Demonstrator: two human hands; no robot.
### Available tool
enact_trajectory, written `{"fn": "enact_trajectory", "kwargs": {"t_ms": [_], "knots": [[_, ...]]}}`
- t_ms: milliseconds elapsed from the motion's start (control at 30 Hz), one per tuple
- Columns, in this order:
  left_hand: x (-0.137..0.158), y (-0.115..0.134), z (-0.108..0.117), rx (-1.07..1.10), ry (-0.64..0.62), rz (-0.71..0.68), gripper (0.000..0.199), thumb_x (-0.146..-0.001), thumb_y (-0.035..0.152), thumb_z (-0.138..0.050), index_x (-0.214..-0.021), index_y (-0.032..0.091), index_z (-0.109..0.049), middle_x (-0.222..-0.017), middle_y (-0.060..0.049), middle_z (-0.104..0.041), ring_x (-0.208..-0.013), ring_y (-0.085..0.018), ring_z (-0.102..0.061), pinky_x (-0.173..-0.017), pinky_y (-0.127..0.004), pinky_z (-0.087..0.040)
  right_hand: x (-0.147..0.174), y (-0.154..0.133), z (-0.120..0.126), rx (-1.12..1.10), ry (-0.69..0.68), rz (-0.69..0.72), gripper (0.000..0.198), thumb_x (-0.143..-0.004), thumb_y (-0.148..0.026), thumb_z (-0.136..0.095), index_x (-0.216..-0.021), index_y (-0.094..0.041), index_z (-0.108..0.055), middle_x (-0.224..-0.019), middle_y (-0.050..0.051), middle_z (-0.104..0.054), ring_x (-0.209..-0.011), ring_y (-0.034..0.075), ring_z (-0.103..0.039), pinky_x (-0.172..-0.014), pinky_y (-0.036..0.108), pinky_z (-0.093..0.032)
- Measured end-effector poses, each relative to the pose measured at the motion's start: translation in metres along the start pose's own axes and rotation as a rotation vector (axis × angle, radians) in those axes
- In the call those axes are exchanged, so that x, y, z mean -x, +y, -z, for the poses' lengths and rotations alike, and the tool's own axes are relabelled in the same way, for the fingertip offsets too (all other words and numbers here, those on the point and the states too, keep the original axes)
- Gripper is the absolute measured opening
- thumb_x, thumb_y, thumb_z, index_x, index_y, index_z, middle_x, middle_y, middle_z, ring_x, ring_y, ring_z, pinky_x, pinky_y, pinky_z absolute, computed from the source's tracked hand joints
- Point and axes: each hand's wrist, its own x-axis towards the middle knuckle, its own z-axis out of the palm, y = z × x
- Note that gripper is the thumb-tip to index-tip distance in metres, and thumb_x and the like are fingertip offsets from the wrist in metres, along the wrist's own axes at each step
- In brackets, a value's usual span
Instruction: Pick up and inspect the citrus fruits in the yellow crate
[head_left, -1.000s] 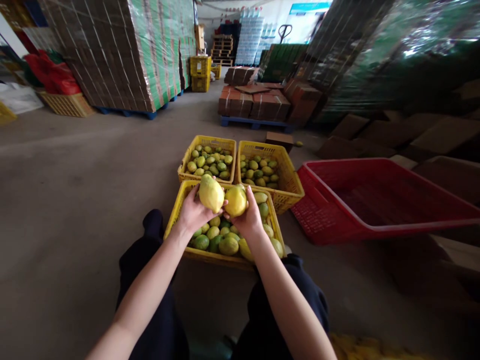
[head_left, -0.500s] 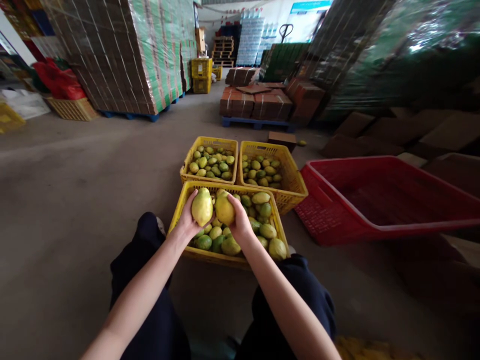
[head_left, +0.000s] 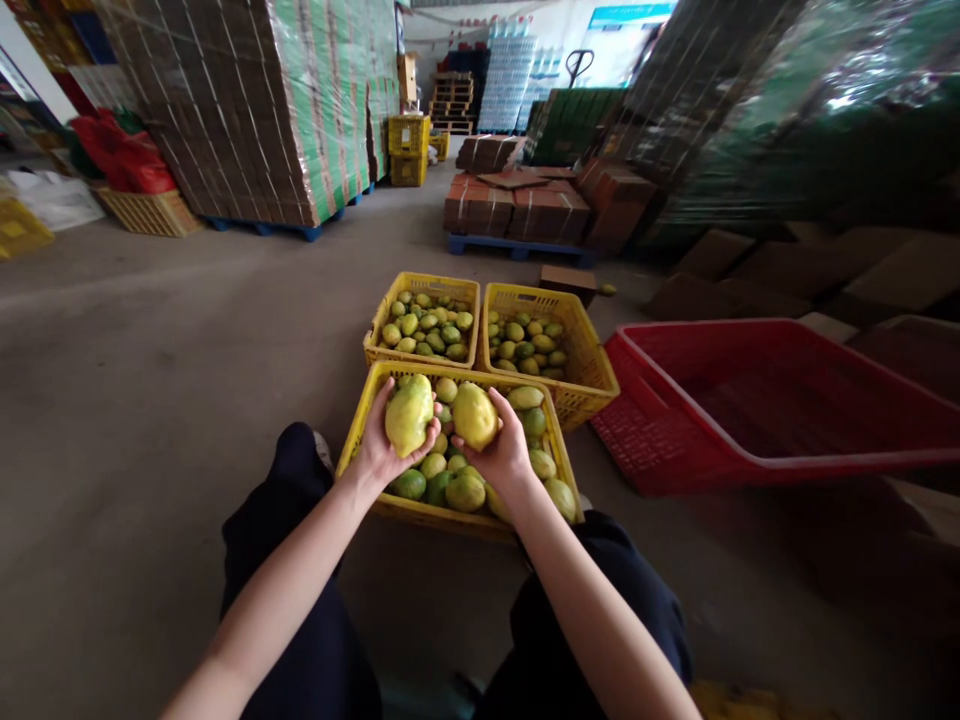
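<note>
So the left hand (head_left: 377, 455) has its grip wrapped around a lumpy yellow-green fruit (head_left: 409, 416), up over the front yellow crate (head_left: 450, 516), which is loaded with piled fruit (head_left: 465, 492), greens and yellows mixed. Behind that there's the back-left yellow crate (head_left: 381, 355), also stocked. Moving right, a yellow fruit (head_left: 475, 416) is cupped in the grip of the right hand (head_left: 508, 452), over the same front crate. Then comes the back-right yellow crate (head_left: 589, 385), partly filled, and a red crate (head_left: 634, 425) further over.
</note>
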Motion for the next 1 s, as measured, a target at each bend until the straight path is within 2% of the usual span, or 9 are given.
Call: {"fn": "enact_trajectory", "kwargs": {"t_ms": [133, 267, 367, 533, 667, 767, 867, 933, 1000], "knots": [[-0.004, -0.002, 0.0, -0.062, -0.006, -0.017, 0.043, -0.099, 0.053, -0.049, -0.093, 0.015, -0.068, -0.077, -0.006, -0.071, -0.059, -0.016, -0.068, -0.053, -0.026, -0.058, 0.002, 0.0, 0.003, -0.062, -0.166, -0.011, 0.029, -0.084, -0.049, -0.063, -0.084, -0.02, -0.067, -0.066, 0.002, -0.071, -0.054, 0.019, -0.066, -0.037, 0.023, -0.043], [-0.008, -0.005, -0.003, -0.269, -0.077, -0.046, 0.045, -0.098, 0.05, -0.052, -0.077, 0.014, -0.068, -0.066, -0.005, -0.069, -0.053, -0.018, -0.068, -0.048, -0.027, -0.054, 0.005, 0.004, 0.009, 0.034, -0.354, 0.075, 0.036, -0.078, -0.054, -0.068, -0.086, -0.019, -0.071, -0.071, 0.005, -0.072, -0.066, 0.023, -0.069, -0.044, 0.028, -0.05], [-0.008, -0.006, -0.002, -0.478, -0.207, -0.058, 0.046, -0.092, 0.05, -0.06, -0.069, 0.012, -0.068, -0.061, -0.007, -0.069, -0.05, -0.02, -0.068, -0.049, -0.028, -0.053, 0.009, 0.004, 0.014, 0.162, -0.468, 0.218, 0.037, -0.074, -0.054, -0.072, -0.084, -0.018, -0.074, -0.074, 0.006, -0.072, -0.072, 0.025, -0.07, -0.054, 0.032, -0.055], [0.001, -0.005, 0.0, -0.761, -0.396, -0.117, 0.046, -0.079, 0.056, -0.072, -0.064, 0.012, -0.073, -0.057, -0.009, -0.069, -0.052, -0.022, -0.069, -0.055, -0.03, -0.053, 0.013, -0.005, 0.021, 0.402, -0.644, 0.513, 0.038, -0.072, -0.057, -0.073, -0.076, -0.02, -0.081, -0.079, 0.007, -0.074, -0.076, 0.024, -0.065, -0.072, 0.037, -0.055], [0.004, -0.006, 0.001, -0.855, -0.474, -0.073, 0.051, -0.079, 0.06, -0.07, -0.063, 0.013, -0.076, -0.057, -0.01, -0.071, -0.053, -0.021, -0.068, -0.056, -0.029, -0.052, 0.014, -0.01, 0.026, 0.471, -0.8, 0.471, 0.042, -0.072, -0.059, -0.074, -0.08, -0.018, -0.082, -0.079, 0.008, -0.073, -0.073, 0.023, -0.064, -0.069, 0.036, -0.053], [-0.002, -0.006, 0.002, -0.777, -0.42, 0.001, 0.052, -0.084, 0.058, -0.064, -0.063, 0.012, -0.074, -0.056, -0.011, -0.069, -0.051, -0.021, -0.067, -0.052, -0.029, -0.052, 0.012, -0.01, 0.029, 0.43, -0.753, 0.351, 0.042, -0.074, -0.058, -0.073, -0.082, -0.017, -0.079, -0.079, 0.008, -0.073, -0.067, 0.021, -0.064, -0.059, 0.033, -0.053], [-0.012, -0.006, 0.001, -0.517, -0.242, 0.027, 0.051, -0.091, 0.051, -0.052, -0.065, 0.011, -0.071, -0.058, -0.01, -0.069, -0.049, -0.021, -0.066, -0.049, -0.029, -0.052, 0.007, -0.009, 0.028, 0.276, -0.572, 0.142, 0.04, -0.082, -0.054, -0.066, -0.088, -0.016, -0.075, -0.072, 0.006, -0.072, -0.058, 0.02, -0.064, -0.047, 0.029, -0.051], [-0.017, -0.005, 0.0, -0.289, -0.079, 0.006, 0.048, -0.095, 0.043, -0.042, -0.076, 0.011, -0.072, -0.064, -0.01, -0.071, -0.054, -0.02, -0.068, -0.051, -0.029, -0.055, 0.003, -0.009, 0.026, 0.124, -0.431, 0.06, 0.034, -0.087, -0.047, -0.06, -0.091, -0.016, -0.073, -0.071, 0.006, -0.072, -0.058, 0.021, -0.066, -0.044, 0.029, -0.051], [-0.02, -0.005, -0.001, -0.115, 0.034, -0.034, 0.045, -0.096, 0.037, -0.036, -0.094, 0.011, -0.073, -0.071, -0.01, -0.073, -0.061, -0.02, -0.071, -0.054, -0.029, -0.058, -0.001, -0.01, 0.024, -0.012, -0.332, 0.053, 0.028, -0.088, -0.038, -0.056, -0.095, -0.016, -0.072, -0.072, 0.006, -0.073, -0.062, 0.022, -0.069, -0.046, 0.029, -0.053]]}}
